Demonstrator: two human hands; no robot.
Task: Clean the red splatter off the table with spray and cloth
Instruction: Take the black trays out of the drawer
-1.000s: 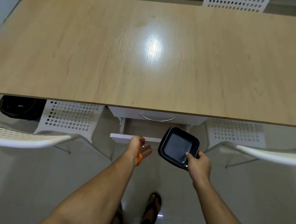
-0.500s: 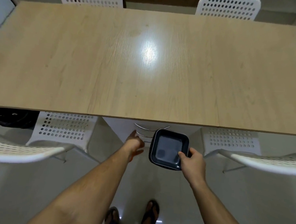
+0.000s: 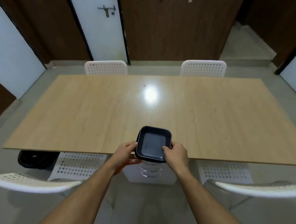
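- Task progress: early stage. No red splatter, spray bottle or cloth is visible in the head view, so no cleaning can be judged as begun.
- Object in hand: a dark square dish with rounded corners, apparently empty, is held level over the near edge of the counter. Whether its base touches the surface cannot be told.
- Left hand: fingers curled against the left rim of the dish, gripping it. Something orange shows below the left wrist; it is too blurred to identify.
- Right hand: gripping the right rim, thumb over the edge and into the dish.
- Remaining work, as a judgement: the splatter, spray and cloth all have to come into play; spraying and wiping are not yet done.
- Surface: light wood-grain laminate, rectangular, with a bright ceiling-light reflection near the centre. A tiny dark speck lies just beyond the glare. The glossy finish suggests that liquid would wipe off easily.
- Under the counter: a white drawer unit with curved metal handles stands directly below the dish.
- Seating: two white perforated chairs at the far side, two more at the near side.
- Room: a black bin sits on the floor at the near left; dark wood panelling and a white door with a latch stand behind; the floor is grey.
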